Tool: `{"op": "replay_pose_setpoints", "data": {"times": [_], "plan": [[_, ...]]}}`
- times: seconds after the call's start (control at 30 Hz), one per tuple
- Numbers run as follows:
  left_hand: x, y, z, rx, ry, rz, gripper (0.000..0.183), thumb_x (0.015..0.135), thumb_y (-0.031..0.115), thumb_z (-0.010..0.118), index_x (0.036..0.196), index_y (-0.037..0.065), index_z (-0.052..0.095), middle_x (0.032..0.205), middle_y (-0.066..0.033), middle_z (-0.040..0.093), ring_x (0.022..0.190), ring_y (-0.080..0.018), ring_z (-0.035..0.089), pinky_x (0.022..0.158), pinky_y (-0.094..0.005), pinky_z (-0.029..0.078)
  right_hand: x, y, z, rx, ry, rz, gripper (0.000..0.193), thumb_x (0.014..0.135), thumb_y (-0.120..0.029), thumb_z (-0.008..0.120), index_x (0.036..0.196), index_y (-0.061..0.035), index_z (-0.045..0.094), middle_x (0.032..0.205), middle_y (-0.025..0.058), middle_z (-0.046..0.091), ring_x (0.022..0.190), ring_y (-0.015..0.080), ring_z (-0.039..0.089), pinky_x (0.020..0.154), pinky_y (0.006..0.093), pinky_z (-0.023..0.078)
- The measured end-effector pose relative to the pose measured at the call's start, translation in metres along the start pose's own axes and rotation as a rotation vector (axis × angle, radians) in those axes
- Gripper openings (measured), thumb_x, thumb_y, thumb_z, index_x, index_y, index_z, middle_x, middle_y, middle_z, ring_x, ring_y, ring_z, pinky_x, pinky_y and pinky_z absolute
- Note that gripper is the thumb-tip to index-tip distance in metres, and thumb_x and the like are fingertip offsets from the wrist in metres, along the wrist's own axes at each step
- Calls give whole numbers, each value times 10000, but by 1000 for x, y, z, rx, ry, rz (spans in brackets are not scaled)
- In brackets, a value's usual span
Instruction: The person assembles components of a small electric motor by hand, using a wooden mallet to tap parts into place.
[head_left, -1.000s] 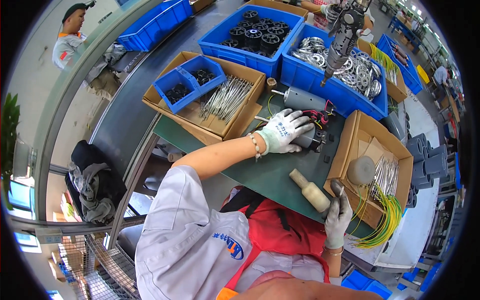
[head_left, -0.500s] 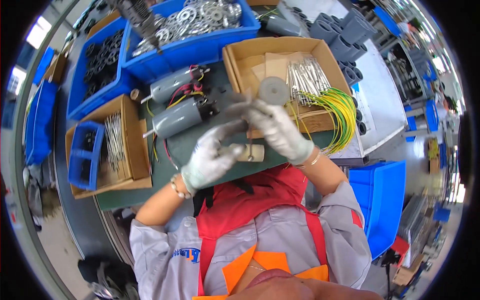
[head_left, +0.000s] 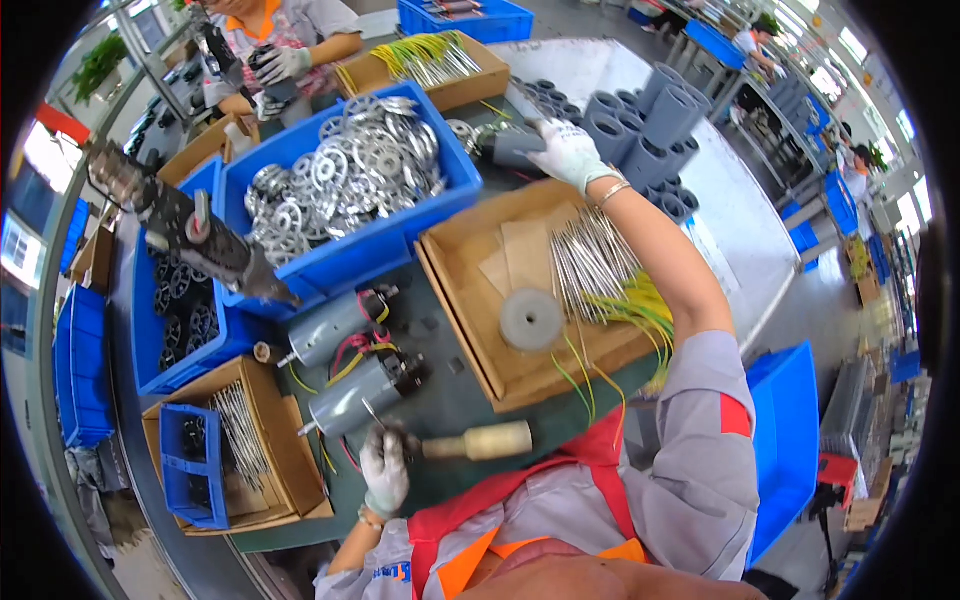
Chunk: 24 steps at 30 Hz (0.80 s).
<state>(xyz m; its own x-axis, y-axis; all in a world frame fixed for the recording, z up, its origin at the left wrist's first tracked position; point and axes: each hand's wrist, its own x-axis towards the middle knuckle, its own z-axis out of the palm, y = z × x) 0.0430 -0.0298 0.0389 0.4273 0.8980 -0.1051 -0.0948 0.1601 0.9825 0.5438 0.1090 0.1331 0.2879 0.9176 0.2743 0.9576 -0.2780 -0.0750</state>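
Note:
My right hand (head_left: 570, 155), in a white glove, reaches to the far side and closes on the near end of a grey cylindrical motor (head_left: 512, 150). My left hand (head_left: 384, 468), gloved with dark fingertips, is closed low over the green mat, and a thin metal piece (head_left: 370, 409) sticks up from its fingers. Beside it lies a tool with a pale thick cylindrical end (head_left: 498, 440) and a narrower brown part pointing at that hand. Two more grey motors, one nearer (head_left: 365, 395) and one farther (head_left: 328, 328), rest on the mat with pink and yellow wires.
A blue bin (head_left: 300, 285) holds silvery rings, beside another blue bin of dark parts (head_left: 190, 365). One cardboard box (head_left: 470, 340) contains metal shafts, wires and a grey disc (head_left: 531, 320). Grey tubes (head_left: 660, 125) stand far right. A hanging power tool (head_left: 195, 225) is at left; a co-worker sits beyond.
My right hand has moved from near my left hand out to the far motor and closed on it. My left hand has moved left and lower. The view has shifted, showing more of the far side.

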Motion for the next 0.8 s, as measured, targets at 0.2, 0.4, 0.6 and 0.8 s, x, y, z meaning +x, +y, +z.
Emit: {"op": "replay_pose_setpoints", "data": {"times": [0.2, 0.4, 0.6, 0.8], "plan": [[-3, -44, -25, 359, -11, -9, 279, 1000, 252, 492, 964, -1, 606, 704, -72, 631, 644, -154, 609, 609, -321, 488, 77, 22, 55, -153, -512, 6, 1030, 591, -418, 834, 1446, -80, 370, 1280, 211, 586, 1175, 353, 578, 984, 393, 474], [-1, -64, -25, 628, -54, 219, 228, 944, 252, 533, 928, 53, 644, 700, -83, 653, 628, -284, 634, 612, -392, 501, 77, 13, 63, -32, -491, -12, 933, 612, -410, 815, 1385, -58, 431, 1323, 196, 561, 1199, 328, 565, 997, 401, 460], [7, -62, -24, 660, -98, 295, 200, 937, 231, 536, 913, 62, 640, 713, -80, 653, 637, -290, 632, 620, -402, 501, 62, 20, 56, 66, -215, 74, 900, 596, -366, 824, 1345, -37, 450, 1271, 211, 580, 1166, 357, 572, 1005, 386, 453], [9, -53, -20, 673, -82, 288, 173, 925, 175, 536, 949, 33, 631, 739, -99, 665, 688, -316, 645, 656, -416, 508, 42, -4, -35, 629, 220, 162, 835, 619, -286, 869, 1287, -6, 454, 1142, 178, 633, 1054, 277, 634, 917, 372, 507]]}}
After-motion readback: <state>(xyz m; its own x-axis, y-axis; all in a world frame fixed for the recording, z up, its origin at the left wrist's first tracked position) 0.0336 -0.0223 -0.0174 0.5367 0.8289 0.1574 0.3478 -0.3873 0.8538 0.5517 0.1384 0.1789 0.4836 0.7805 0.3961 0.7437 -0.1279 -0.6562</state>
